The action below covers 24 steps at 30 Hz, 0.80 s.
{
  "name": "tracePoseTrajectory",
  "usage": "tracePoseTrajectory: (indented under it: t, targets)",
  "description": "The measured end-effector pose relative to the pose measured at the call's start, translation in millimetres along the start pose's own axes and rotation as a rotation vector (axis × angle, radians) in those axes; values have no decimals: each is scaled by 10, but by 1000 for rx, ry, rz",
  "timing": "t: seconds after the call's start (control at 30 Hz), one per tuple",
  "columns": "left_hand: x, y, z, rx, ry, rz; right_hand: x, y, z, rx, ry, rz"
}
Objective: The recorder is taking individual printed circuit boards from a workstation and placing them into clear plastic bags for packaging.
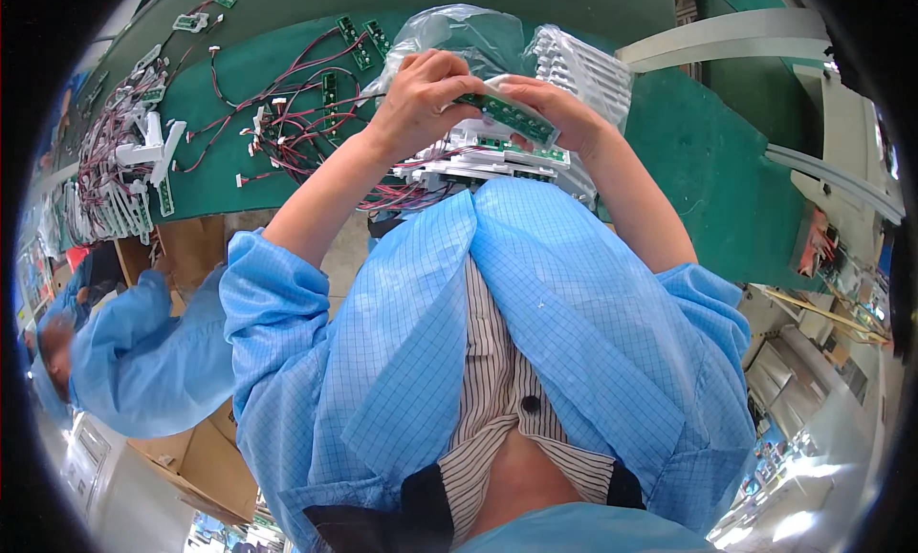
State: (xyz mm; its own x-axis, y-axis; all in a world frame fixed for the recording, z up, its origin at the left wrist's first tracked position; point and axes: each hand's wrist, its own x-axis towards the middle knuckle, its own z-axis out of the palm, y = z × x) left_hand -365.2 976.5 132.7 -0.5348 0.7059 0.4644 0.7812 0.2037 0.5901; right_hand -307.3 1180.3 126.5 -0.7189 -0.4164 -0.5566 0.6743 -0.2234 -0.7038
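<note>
Over the near edge of the green table I hold a small green circuit board (517, 117) tilted between both hands. My left hand (426, 101) is closed, with its thumb and fingers pinched at the board's left end, where a dark cable runs off to the left. My right hand (566, 111) grips the board's far side, and a bit of white plastic shows under its fingers. Just below lies a stack of white plastic strips (497, 161), some with green boards in them. Red and black wires (406, 192) trail from the stack's left side.
Loose boards with wires (330, 92) lie on the green mat (674, 161) to the left. A clear plastic bag (454, 37) and a row of white strips (583, 70) stand behind my hands. More wired white parts (110, 185) crowd the far left, near a blue-clad person (153, 352).
</note>
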Motion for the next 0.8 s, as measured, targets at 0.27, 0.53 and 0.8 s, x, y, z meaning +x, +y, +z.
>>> tracePoseTrajectory:
  t: [0.27, 0.53, 0.8]
  targets:
    - [-80, 55, 62, 77, 16, -45, -57, 28, 32, -54, 13, -34]
    - [-93, -41, 9, -225, 76, -230, 33, 125, 144, -142, 109, -263]
    - [-270, -158, -16, -954, 132, -856, 58, 118, 290, -437, 147, -418]
